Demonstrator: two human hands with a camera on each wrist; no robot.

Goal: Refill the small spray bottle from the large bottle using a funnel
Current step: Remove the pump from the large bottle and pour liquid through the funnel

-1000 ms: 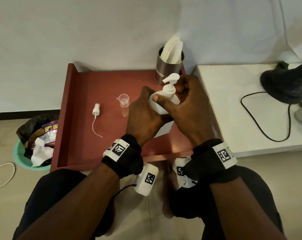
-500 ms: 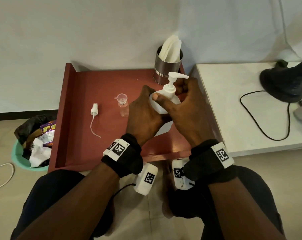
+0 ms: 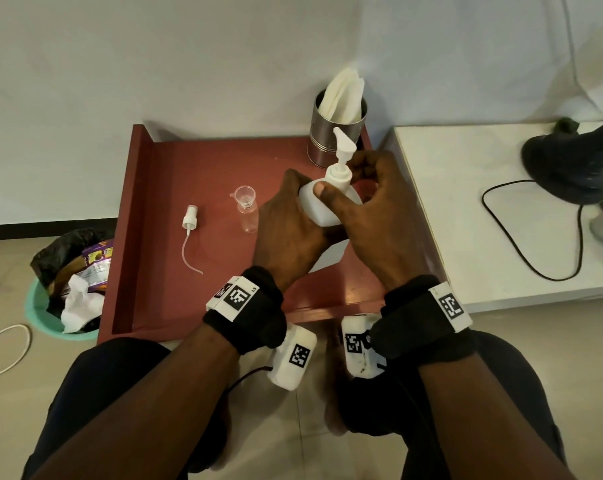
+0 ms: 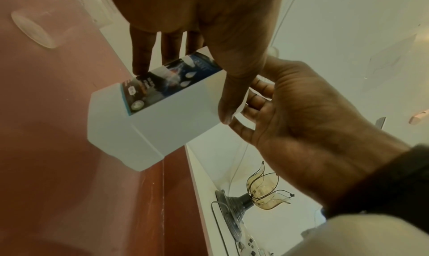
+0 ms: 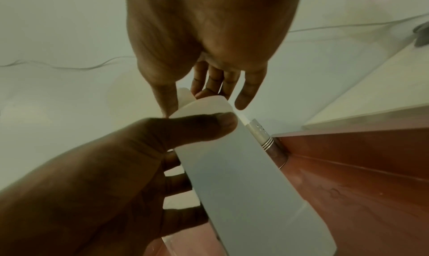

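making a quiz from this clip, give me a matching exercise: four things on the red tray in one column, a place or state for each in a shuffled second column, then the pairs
Things
1. funnel
2. spray head
3. large bottle
4. metal tin

Places or states
A. lying on its side on the red tray, its tube trailing
B. standing in the tray's far right corner, with white paper in it
C. sitting in the neck of the small spray bottle
D. held by the left hand, with the right hand at its pump

Pairs: 1-C, 2-A, 3-D, 4-B
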